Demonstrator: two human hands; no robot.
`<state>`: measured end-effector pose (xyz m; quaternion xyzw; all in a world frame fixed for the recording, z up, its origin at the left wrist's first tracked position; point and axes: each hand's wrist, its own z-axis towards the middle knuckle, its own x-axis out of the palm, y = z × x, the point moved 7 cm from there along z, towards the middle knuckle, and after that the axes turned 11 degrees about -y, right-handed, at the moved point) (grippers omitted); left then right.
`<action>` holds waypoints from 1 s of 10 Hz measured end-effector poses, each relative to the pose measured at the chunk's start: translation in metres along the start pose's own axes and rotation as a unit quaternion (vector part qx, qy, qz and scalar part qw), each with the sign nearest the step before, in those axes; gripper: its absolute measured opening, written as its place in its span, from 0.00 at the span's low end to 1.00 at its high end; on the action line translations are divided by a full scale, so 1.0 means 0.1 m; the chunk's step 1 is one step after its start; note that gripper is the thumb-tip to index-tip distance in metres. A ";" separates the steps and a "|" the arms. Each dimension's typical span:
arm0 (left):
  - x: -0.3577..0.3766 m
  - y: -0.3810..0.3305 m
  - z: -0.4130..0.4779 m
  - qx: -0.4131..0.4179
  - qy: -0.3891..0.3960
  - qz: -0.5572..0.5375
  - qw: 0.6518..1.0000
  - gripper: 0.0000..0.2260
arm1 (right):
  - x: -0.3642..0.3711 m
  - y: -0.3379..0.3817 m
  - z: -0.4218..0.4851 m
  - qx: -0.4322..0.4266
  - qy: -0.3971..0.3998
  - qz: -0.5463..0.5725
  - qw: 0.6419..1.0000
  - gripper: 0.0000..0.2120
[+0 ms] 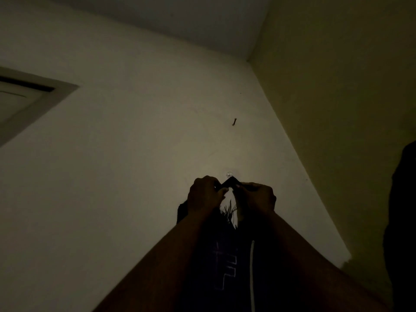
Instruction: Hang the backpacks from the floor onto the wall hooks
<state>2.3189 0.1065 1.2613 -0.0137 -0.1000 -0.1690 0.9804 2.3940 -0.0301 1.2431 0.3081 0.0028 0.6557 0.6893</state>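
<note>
The room is dim. A dark backpack [227,262] with pale lettering and a white stripe hangs between my forearms against the wall. Its black top loop [230,182] peaks just below a small clear wall hook [229,174]. My left hand [206,193] pinches the loop's left side and my right hand [258,195] pinches its right side. Whether the loop sits over the hook cannot be told. Higher up, a dark nail or peg [234,121] sticks out of the wall.
The wall meets a yellowish side wall at a corner [292,140] to the right. A grey door or window frame [33,97] is at the upper left. A dark shape [403,221], perhaps another hanging thing, fills the right edge.
</note>
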 end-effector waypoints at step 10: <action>-1.53 -0.66 -1.82 -0.362 0.171 -0.402 0.824 0.22 | -1.34 0.94 -2.27 0.167 0.038 -0.115 0.978 0.19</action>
